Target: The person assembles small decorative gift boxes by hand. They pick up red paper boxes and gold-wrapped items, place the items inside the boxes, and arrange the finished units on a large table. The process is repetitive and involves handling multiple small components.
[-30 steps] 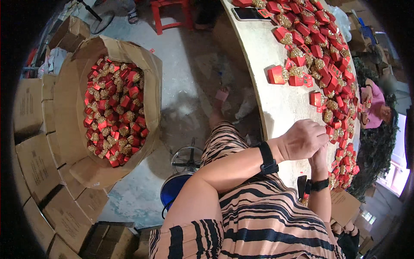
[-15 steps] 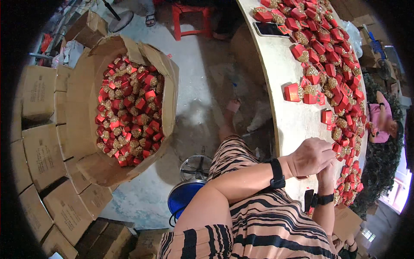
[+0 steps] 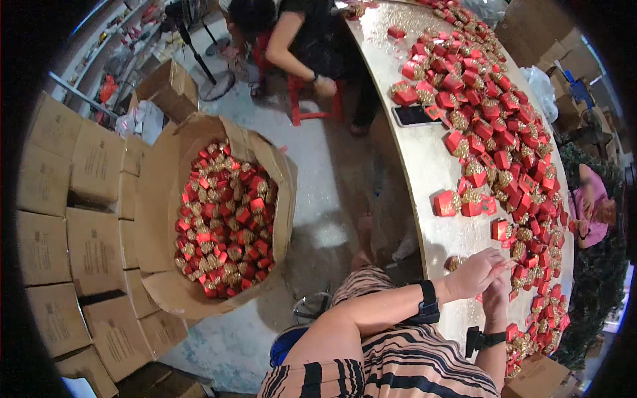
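Many small ornaments, each made up of a glossy red faceted block and a rough, glittering gold cluster (image 3: 486,126), are spread in a dense heap along the far side of the pale, smooth-topped table (image 3: 428,159). Low weight and a stiff body are to be expected. The glossy red faces may prove slippery, and the gold cluster may shed or crush under pressure; hold is therefore best taken across opposite sides of the red block. One rounded gold piece (image 3: 454,263) is located on the table just beside the left hand (image 3: 472,274). The left hand is held with its fingers drawn together in a pinch-like posture, close above the right hand (image 3: 494,300), whose fingers are bent upward. A small reddish item appears at the fingertips; what it is, and by which hand it is gripped, cannot be told. A flat, dark-screened phone (image 3: 415,116) is placed at the table's near edge. To the left, further ornaments are contained in a large, open-topped brown cardboard carton (image 3: 159,212), which is flanked by stacked, closed cardboard boxes (image 3: 96,249).
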A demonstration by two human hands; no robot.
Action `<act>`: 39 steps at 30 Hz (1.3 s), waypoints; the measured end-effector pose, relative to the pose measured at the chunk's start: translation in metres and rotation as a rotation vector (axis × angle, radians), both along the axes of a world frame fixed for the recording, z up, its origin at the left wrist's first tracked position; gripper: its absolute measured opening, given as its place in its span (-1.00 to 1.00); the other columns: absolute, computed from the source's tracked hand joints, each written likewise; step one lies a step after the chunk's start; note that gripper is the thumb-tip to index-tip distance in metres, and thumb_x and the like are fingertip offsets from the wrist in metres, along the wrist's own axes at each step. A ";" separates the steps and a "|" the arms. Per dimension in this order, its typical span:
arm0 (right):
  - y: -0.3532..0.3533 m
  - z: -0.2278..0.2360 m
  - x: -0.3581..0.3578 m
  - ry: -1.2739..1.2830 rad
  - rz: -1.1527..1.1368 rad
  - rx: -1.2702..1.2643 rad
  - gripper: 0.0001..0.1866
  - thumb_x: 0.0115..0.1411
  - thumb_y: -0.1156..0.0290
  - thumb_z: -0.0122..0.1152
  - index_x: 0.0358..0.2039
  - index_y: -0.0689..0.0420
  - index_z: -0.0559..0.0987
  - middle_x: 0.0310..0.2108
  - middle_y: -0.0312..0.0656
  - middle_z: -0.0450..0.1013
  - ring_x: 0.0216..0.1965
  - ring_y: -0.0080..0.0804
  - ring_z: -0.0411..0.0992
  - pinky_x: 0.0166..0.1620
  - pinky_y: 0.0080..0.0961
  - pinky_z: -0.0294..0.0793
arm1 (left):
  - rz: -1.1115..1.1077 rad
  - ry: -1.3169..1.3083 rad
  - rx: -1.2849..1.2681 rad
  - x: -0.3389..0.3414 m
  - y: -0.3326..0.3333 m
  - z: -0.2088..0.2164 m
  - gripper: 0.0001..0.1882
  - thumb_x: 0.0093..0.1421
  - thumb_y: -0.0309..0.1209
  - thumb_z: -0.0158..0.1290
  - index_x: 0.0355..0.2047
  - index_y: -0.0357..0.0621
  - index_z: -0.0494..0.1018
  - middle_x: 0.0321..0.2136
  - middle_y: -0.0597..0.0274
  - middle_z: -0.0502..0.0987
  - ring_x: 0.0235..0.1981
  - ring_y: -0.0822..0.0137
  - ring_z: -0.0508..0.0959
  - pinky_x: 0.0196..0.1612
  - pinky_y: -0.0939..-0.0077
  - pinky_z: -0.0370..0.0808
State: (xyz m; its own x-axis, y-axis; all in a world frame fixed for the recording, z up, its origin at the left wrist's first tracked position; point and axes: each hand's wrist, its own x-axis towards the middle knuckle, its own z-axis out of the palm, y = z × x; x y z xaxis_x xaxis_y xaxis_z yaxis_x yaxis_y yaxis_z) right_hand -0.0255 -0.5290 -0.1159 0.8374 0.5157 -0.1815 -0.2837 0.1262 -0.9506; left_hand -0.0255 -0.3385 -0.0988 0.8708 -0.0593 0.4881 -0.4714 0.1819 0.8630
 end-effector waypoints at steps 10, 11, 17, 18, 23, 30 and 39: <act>-0.134 -0.123 -0.003 -0.197 -0.422 -1.600 -0.39 0.07 0.19 0.16 0.09 0.21 0.28 -0.01 0.17 0.23 0.05 0.07 0.18 0.11 -0.17 0.14 | -0.005 0.248 0.004 0.038 0.007 -0.009 -0.71 0.25 -0.36 -0.18 -0.08 -0.20 0.35 -0.65 0.25 0.27 -0.58 0.41 0.33 -0.44 0.50 0.31; -0.141 -0.144 0.000 -0.280 -0.388 -1.538 -0.42 0.09 0.19 0.13 0.07 0.23 0.30 -0.05 0.18 0.25 0.01 0.06 0.22 0.09 -0.19 0.18 | -0.017 0.291 0.033 0.043 0.009 -0.010 -0.71 0.26 -0.34 -0.18 -0.08 -0.20 0.34 -0.65 0.27 0.27 -0.60 0.44 0.33 -0.46 0.51 0.32; -0.108 -0.134 0.011 -0.281 -0.535 -1.310 -0.56 0.17 0.23 0.04 -0.06 0.31 0.41 -0.20 0.16 0.34 -0.14 -0.01 0.33 -0.04 -0.26 0.30 | -0.160 0.476 0.021 0.063 0.009 -0.019 -0.73 0.25 -0.30 -0.15 -0.14 -0.18 0.36 -0.60 0.39 0.33 -0.65 0.58 0.35 -0.58 0.66 0.33; -0.110 -0.135 0.012 -0.265 -0.534 -1.322 -0.55 0.17 0.23 0.05 -0.06 0.32 0.40 -0.19 0.16 0.33 -0.13 -0.01 0.33 -0.04 -0.27 0.30 | -0.184 0.478 0.062 0.066 0.005 -0.022 -0.74 0.25 -0.31 -0.15 -0.14 -0.18 0.36 -0.59 0.39 0.34 -0.65 0.59 0.35 -0.58 0.67 0.33; -0.118 -0.153 0.016 -0.296 -0.681 -1.187 -0.59 0.16 0.32 -0.03 -0.03 0.31 0.37 -0.16 0.12 0.32 -0.13 -0.04 0.33 -0.03 -0.29 0.29 | -0.294 0.683 0.007 0.068 -0.003 -0.035 -0.75 0.25 -0.32 -0.14 -0.14 -0.15 0.38 -0.55 0.41 0.35 -0.64 0.62 0.35 -0.63 0.72 0.34; -0.086 -0.138 -0.003 -0.197 -0.754 -1.331 -0.57 -0.07 0.37 0.20 -0.17 0.30 0.41 -0.29 0.02 0.35 -0.22 -0.15 0.37 -0.12 -0.32 0.36 | -0.228 0.827 0.083 0.058 0.014 -0.036 -0.70 0.24 -0.20 -0.09 -0.17 -0.14 0.43 -0.60 0.46 0.30 -0.64 0.65 0.29 -0.61 0.74 0.28; -0.101 -0.129 0.010 0.133 -0.897 -1.049 -0.87 -0.12 0.45 0.30 -0.61 0.23 0.54 -0.62 -0.18 0.47 -0.53 -0.45 0.45 -0.40 -0.46 0.43 | -0.284 0.946 0.017 0.045 0.025 -0.021 -0.47 0.32 -0.04 -0.39 -0.08 -0.23 0.37 -0.62 0.39 0.33 -0.68 0.60 0.30 -0.67 0.76 0.20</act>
